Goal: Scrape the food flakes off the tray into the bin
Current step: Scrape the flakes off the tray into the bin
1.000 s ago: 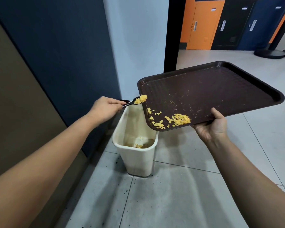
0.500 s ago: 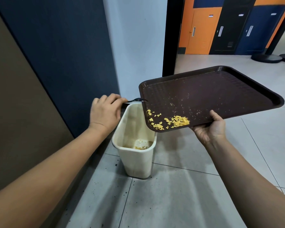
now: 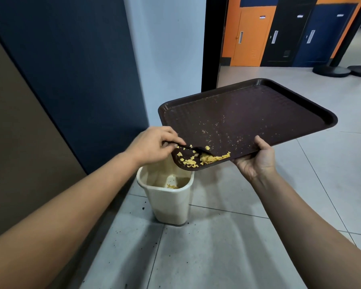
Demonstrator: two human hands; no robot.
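Forearms enter from the near edge, one on each side, over a grey tiled floor point(image 3: 217, 257).

Left hand point(image 3: 152, 146): fingers curled, grip closed on the handle of a black utensil point(image 3: 193, 148), pinched between thumb and fingertips. Whether it is a spoon or a fork cannot be told. Its working end lies on the near left corner of the tray, in among the flakes.

Bin point(image 3: 169, 205): cream plastic, upright on the floor beside the dark blue wall panel point(image 3: 71, 69), below the left hand and the tray's near left corner. Inside, on the bottom, a small layer of yellowish scraps; inner walls stained.

Food flakes point(image 3: 204, 158): yellow, gathered along the tray's near left edge, the largest heap touching the utensil's tip, smaller bits scattered left of it. Fine crumbs dot the tray's middle.

Tray point(image 3: 258, 113): dark brown, rectangular, raised rim, held in the air and tilted so that the near left corner is lowest, overhanging the bin's mouth.

Right hand point(image 3: 256, 161): grip closed on the tray's near edge, thumb on top of the rim, fingers underneath and hidden.

Far right: orange and dark doors point(image 3: 279, 34) across the corridor.
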